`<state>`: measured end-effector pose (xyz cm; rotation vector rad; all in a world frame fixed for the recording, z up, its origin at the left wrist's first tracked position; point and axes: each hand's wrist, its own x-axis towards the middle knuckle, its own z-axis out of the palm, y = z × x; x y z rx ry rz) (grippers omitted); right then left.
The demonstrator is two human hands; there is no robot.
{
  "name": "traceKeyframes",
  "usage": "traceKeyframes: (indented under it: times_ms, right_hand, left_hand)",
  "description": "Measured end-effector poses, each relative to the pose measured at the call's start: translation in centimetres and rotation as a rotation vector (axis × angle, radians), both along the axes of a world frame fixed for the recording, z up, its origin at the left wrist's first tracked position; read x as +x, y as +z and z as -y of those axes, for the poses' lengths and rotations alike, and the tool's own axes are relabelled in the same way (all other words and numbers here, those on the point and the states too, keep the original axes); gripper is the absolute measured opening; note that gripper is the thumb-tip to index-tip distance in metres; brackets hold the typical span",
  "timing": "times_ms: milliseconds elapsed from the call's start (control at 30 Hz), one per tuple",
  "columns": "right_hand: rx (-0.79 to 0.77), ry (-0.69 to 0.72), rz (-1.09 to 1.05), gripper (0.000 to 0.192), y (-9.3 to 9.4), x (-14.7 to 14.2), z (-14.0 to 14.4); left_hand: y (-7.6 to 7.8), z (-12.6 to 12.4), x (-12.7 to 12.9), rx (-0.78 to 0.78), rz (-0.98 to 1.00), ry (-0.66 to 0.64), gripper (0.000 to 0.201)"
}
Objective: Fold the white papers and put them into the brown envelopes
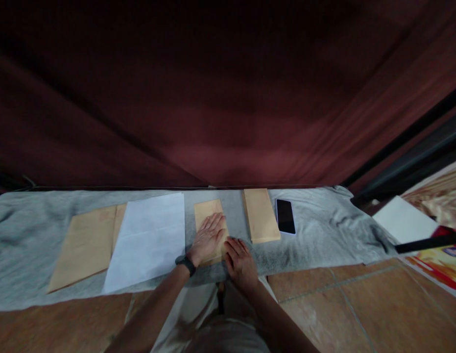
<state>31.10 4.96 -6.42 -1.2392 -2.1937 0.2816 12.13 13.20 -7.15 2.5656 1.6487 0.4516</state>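
Observation:
A small brown envelope [206, 210] lies on the grey cloth [323, 230] in front of me. My left hand [208, 236] rests flat on it, fingers together, with a dark watch on the wrist. My right hand [239, 260] presses on the envelope's near right corner, fingers curled down. Left of the hands lies a white sheet of paper [149, 240]. To the right lies a second brown envelope [260, 214], apart from both hands.
A pile of larger brown envelopes [84, 245] lies at the left. A black phone [285, 216] sits right of the second envelope. A dark red curtain [228, 98] hangs behind. White paper [404, 219] and a coloured print [441, 260] lie at far right on the tiled floor.

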Motion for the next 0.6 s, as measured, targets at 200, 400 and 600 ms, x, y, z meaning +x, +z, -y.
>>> traceKeyframes:
  times_ms: [200,400,600]
  right_hand:
    - [-0.029,0.040,-0.010,0.041,-0.4,0.5,-0.3]
    - [-0.033,0.087,-0.049,0.039,-1.2,1.2,-0.4]
    - [-0.078,0.034,-0.109,0.029,-0.8,0.9,-1.1]
  left_hand:
    - [-0.3,6.0,-1.1,-0.001,0.070,-0.073,0.055]
    - [0.0,10.3,-2.2,0.015,0.188,-0.055,0.051]
    - [-0.4,10.3,-2.2,0.004,0.296,0.029,0.038]
